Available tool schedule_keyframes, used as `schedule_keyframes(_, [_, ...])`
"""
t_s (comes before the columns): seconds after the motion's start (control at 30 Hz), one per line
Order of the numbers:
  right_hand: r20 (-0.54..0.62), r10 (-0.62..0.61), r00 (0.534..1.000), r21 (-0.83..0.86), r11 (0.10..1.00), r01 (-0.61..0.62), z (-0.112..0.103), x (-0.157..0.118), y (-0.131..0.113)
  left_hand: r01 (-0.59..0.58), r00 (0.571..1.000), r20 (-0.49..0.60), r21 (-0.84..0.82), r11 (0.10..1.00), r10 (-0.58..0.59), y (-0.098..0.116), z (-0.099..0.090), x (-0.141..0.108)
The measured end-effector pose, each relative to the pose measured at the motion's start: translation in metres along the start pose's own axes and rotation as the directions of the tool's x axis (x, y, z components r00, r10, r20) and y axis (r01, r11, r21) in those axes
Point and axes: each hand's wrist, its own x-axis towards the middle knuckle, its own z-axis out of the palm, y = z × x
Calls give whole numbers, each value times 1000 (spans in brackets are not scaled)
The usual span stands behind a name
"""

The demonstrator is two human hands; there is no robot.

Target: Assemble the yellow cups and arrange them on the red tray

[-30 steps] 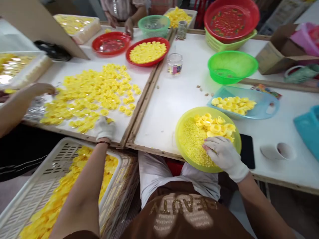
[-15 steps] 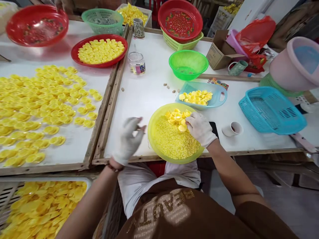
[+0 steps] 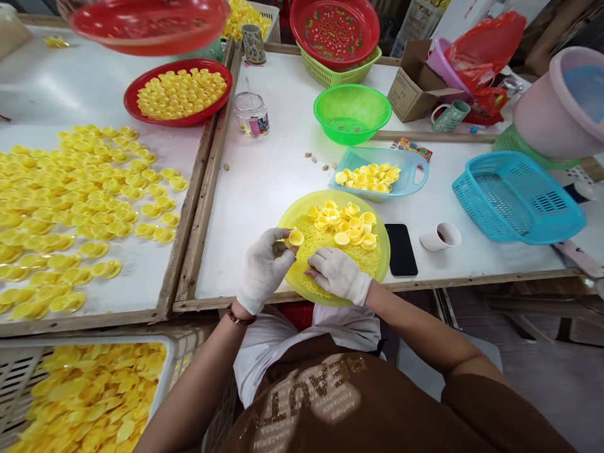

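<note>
My left hand (image 3: 264, 270), in a white knit glove, pinches a small yellow plastic cap (image 3: 296, 238) above the rim of a round yellow-green plate (image 3: 372, 220). My right hand (image 3: 338, 274), gloved too, rests palm-down on the plate among small yellow beads (image 3: 363, 258). Its fingertips reach towards my left hand. A loose cluster of similar yellow caps (image 3: 342, 221) lies on the beads just above my right hand. Part of the bead layer is hidden under both gloves.
A light blue tray (image 3: 410, 170) holds yellow caps. To the left, yellow pieces cover a white board (image 3: 127, 296), and a red plate (image 3: 132, 100) holds more. A black phone (image 3: 401, 250) and a white cup (image 3: 441, 236) lie right of the plate. Below left stands a crate (image 3: 85, 396).
My left hand has moved from above the table to the plate's edge and now pinches a cap. My right hand has slid lower on the plate. A blurred red bowl has appeared at the top.
</note>
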Motion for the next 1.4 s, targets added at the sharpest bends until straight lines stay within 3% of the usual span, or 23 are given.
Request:
schedule_keyframes(0.07, [-18,28,999,130,991,-26,0,2,2,75,997,28,-129,989,-72,4,5,-1])
schedule_keyframes(0.13, [-85,133,987,371,924,-92,-7,4,6,127,991,57,-240,962,-117,8,10,-1])
schedule_keyframes(0.2, [-126,312,942,666,730,-152,-19,7,9,172,984,106,-315,933,-146,12,15,0])
schedule_keyframes(0.27, [-94,466,880,897,422,-128,-33,12,9,215,969,188,-332,918,-159,14,20,1])
schedule_keyframes(0.33, [-59,535,843,987,158,-31,-48,19,7,241,951,265,-310,920,-159,14,27,2])
schedule_keyframes(0.37, [-62,549,834,997,79,22,-54,24,6,242,944,289,-285,927,-157,13,32,2])
schedule_keyframes(0.5, [-135,562,816,986,-1,164,-65,41,-4,167,955,272,-171,971,-117,6,52,0])
schedule_keyframes(0.77, [-256,578,775,960,60,272,-46,49,-7,83,968,247,-146,986,-45,-12,62,-4])
schedule_keyframes(0.9, [-219,607,764,971,60,231,-49,43,-1,1,988,156,-87,996,13,-8,61,-7])
schedule_keyframes(1.0, [-235,612,755,972,146,184,-47,30,6,-61,995,80,-75,995,67,-2,58,-8])
schedule_keyframes(1.07, [-252,597,761,960,253,119,-43,18,11,-44,997,58,-137,990,52,0,56,-8])
schedule_keyframes(1.13, [-289,543,788,883,469,1,-37,4,16,-21,998,52,-187,982,31,1,53,-8])
schedule_keyframes(1.2, [-335,395,856,650,754,-94,-32,-9,19,-27,998,55,-181,983,37,1,48,-9])
schedule_keyframes(1.27, [-339,174,925,316,947,-62,-29,-19,21,-63,997,29,-146,987,68,3,38,-10])
schedule_keyframes(1.33, [-349,-2,937,59,998,24,-27,-26,27,-122,992,-37,-88,989,119,4,22,-12])
schedule_keyframes(1.4, [-415,-55,908,-85,996,21,-27,-27,37,-152,976,-150,48,987,158,0,-4,-12])
